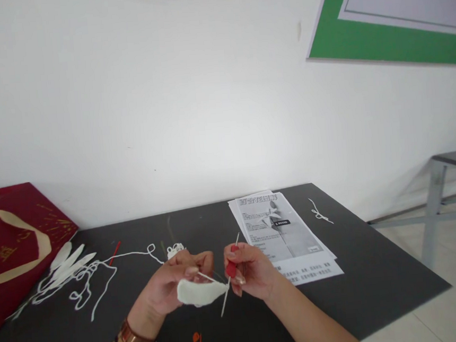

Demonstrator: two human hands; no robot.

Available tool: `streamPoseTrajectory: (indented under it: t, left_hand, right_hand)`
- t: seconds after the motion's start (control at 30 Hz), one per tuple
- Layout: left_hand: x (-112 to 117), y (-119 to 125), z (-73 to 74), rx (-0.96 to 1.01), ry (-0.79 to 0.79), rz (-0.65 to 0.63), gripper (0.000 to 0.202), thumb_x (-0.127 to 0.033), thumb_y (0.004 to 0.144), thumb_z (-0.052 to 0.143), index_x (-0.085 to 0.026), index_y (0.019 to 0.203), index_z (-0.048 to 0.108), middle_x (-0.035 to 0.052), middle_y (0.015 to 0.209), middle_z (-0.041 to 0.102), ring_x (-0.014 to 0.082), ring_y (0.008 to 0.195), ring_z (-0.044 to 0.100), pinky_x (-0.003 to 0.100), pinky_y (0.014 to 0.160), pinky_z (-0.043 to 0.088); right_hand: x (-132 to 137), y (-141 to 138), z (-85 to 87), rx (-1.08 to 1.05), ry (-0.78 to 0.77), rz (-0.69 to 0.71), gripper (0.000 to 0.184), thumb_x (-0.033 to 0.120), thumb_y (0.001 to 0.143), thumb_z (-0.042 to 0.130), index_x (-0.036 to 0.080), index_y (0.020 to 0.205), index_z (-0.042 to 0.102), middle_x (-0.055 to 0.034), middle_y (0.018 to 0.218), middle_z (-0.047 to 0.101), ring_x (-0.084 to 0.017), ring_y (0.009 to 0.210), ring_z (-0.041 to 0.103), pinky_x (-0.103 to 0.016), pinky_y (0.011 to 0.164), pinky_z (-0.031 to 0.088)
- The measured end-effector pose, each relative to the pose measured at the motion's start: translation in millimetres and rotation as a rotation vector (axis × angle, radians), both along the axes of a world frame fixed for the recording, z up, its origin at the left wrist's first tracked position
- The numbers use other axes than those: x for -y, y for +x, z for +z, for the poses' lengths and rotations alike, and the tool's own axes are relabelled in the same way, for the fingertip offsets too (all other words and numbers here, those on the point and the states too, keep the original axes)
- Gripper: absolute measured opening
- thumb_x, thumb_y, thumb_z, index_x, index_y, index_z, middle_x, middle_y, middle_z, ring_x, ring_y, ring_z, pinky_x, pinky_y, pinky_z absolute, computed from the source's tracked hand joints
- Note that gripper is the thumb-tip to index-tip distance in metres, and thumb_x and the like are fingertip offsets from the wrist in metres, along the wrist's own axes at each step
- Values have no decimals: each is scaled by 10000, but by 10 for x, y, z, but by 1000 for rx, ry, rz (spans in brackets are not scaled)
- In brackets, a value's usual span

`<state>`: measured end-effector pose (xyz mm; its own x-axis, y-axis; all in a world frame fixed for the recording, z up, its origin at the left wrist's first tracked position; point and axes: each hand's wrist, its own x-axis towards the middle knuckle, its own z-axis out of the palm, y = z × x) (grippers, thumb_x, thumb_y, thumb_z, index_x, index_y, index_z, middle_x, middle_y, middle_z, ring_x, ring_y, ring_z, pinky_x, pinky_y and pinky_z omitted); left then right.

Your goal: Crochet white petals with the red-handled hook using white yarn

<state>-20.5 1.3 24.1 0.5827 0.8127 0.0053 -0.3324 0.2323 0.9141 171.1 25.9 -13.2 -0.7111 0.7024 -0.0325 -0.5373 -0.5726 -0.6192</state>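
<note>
Between my hands hangs a small white crocheted piece (202,292), leaf-like in shape, above the black table. My left hand (174,282) has its fingers closed on the piece, and a taut strand of white yarn (208,277) runs from the fingertips toward its right end. In my right hand (250,270) is a crochet hook (231,268) with a red grip, pinched between thumb and fingers. Its metal shaft slants down to the left, touching the right tip of the white piece. An orange stitch marker (197,341) lies on the table in front.
Loose white yarn (97,273) and several finished white petal-like pieces (66,265) lie at the left, beside a dark red bag (15,253). Printed sheets (285,230) lie behind my right hand. A short yarn scrap (319,213) rests farther right on the black table (364,265).
</note>
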Motion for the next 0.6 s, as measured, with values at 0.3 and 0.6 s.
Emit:
streamPoseTrajectory:
  t: [0.3, 0.6]
  left_hand:
    - [140, 84, 94, -83, -16, -72, 536, -284, 726, 770, -233, 1245, 644, 74, 938, 646, 193, 837, 548, 302, 734, 389]
    - [129, 18, 191, -219, 58, -33, 525, -224, 792, 712, -287, 1299, 593, 69, 964, 694, 206, 885, 590, 279, 679, 385]
  right_hand:
    - [-3, 4, 21, 69, 20, -125, 190, 243, 714, 694, 147, 634, 551, 35, 433, 590, -87, 309, 487, -190, 316, 496]
    - [6, -20, 60, 166, 24, -234, 242, 264, 702, 753, 135, 607, 572, 14, 430, 608, -88, 302, 494, -197, 309, 494]
